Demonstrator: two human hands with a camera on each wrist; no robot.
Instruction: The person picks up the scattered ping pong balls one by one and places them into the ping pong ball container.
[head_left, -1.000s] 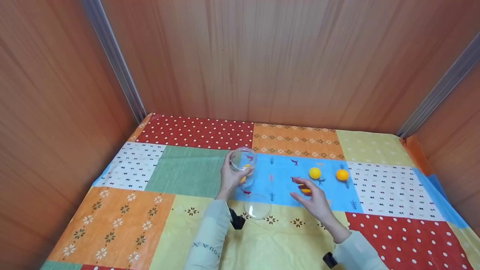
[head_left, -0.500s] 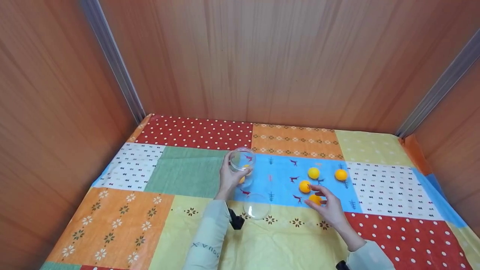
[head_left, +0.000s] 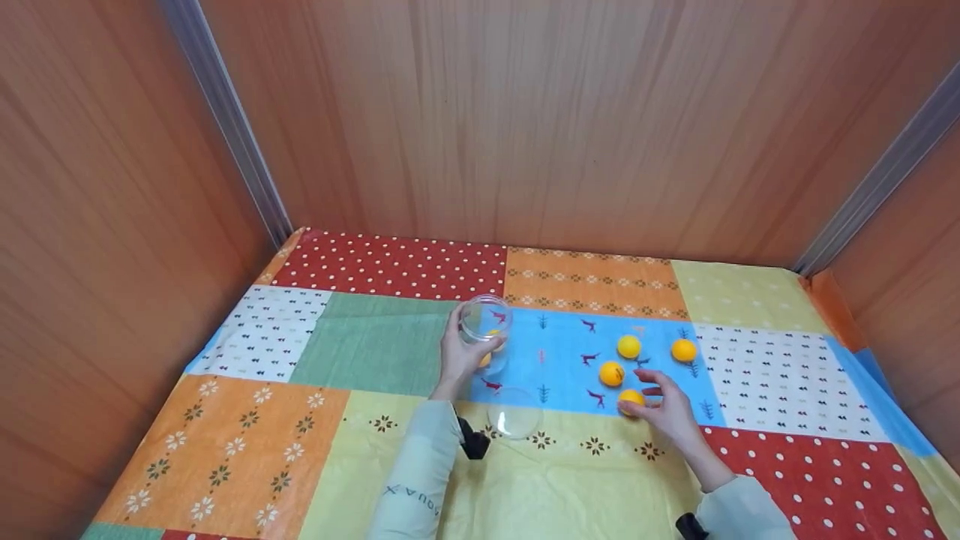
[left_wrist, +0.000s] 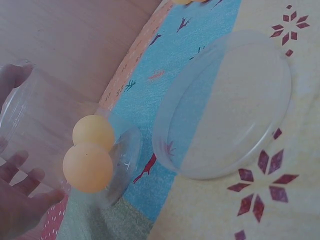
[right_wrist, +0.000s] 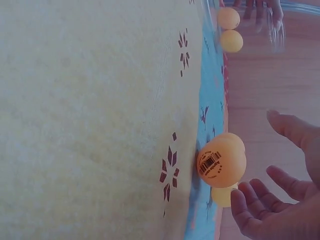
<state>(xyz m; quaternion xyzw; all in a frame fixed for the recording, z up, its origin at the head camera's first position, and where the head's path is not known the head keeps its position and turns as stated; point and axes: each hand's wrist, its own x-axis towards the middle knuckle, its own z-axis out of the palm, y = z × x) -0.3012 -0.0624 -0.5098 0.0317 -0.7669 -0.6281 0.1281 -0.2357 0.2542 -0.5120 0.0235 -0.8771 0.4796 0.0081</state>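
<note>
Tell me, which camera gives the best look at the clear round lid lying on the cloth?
The left wrist view: the clear lid fills the frame, its rim sharp, lying flat beside the jar. The head view shows it small and faint; in the right wrist view I cannot make it out.

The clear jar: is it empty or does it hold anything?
Not empty. The jar, gripped by the left hand, holds two orange balls; its lid lies on the cloth.

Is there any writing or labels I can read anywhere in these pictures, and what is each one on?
"AUOX", seen upside down and partly hidden in a fold: on the left sleeve.
Black print like a barcode, with tiny characters too small to read: on the orange ball at the right hand.
Nothing else bears readable text.
</note>
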